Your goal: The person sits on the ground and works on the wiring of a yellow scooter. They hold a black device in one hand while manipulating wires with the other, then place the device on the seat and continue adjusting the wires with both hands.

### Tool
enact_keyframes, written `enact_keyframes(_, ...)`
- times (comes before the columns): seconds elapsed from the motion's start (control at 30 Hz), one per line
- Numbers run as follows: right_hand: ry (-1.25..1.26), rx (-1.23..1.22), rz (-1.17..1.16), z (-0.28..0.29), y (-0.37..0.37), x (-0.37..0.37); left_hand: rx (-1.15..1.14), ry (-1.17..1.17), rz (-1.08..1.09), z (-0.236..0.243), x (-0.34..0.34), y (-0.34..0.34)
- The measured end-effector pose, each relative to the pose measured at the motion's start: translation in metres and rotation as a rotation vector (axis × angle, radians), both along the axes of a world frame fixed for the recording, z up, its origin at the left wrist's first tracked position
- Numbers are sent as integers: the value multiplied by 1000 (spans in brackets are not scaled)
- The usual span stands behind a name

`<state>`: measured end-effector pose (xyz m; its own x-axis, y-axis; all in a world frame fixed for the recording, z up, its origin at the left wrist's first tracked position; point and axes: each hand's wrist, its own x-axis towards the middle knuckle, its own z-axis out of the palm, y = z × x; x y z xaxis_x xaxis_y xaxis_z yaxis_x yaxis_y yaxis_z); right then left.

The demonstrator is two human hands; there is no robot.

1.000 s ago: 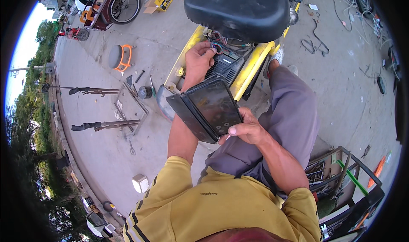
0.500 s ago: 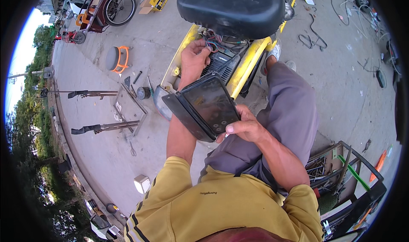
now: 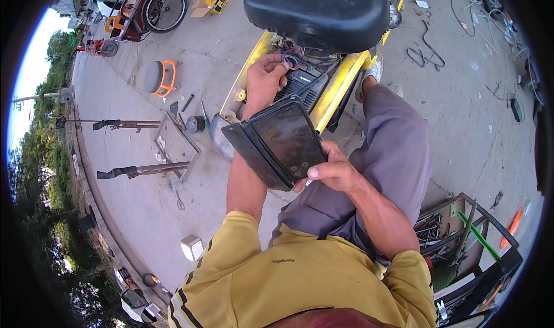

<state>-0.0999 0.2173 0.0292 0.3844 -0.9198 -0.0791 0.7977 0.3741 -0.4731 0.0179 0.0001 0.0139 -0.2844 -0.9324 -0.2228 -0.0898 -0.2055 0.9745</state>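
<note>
My right hand [image 3: 337,169] holds a smartphone [image 3: 285,137] in a worn black flip case [image 3: 254,155]. The case lies folded out to the left, and the thumb rests at the lower corner of the dark screen. A small white thing, perhaps a cigarette, shows between the fingers. Beyond the phone, my left hand [image 3: 266,77] pinches thin coloured wires [image 3: 293,61] in the opened body of a yellow electric scooter [image 3: 337,88]. Beside the wires sits a black finned box [image 3: 303,84]. The phone covers part of my left forearm. A black seat [image 3: 317,13] is above the wires.
A grey stool with orange legs [image 3: 160,79] stands at left. Nearer are a metal frame [image 3: 179,146], a dark round tin [image 3: 195,124] and hand tools on the concrete. A tool-filled rack [image 3: 438,230] stands at lower right; a black cable [image 3: 426,48] lies at upper right.
The whole view has shifted very slightly. Both hands keep their places, the left at the wires and the right on the phone.
</note>
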Motion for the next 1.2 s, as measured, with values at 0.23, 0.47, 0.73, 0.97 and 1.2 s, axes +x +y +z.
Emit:
enact_keyframes(0.23, 1, -1, -11, 3, -1, 0, 17, 20, -3, -2, 2, -1)
enact_keyframes(0.47, 2, -18, 6, -1, -1, -1, 34, 33, -29, -2, 3, -3)
enact_keyframes(0.73, 9, -3, -18, 2, -1, 0, 23, 39, -43, -2, 3, -2)
enact_keyframes(0.97, 5, -7, -23, 2, -2, 0, 9, 16, -24, -3, 3, -3)
enact_keyframes(1.2, 2, -7, -11, 1, -2, 0, -2, -1, -3, -3, 3, -2)
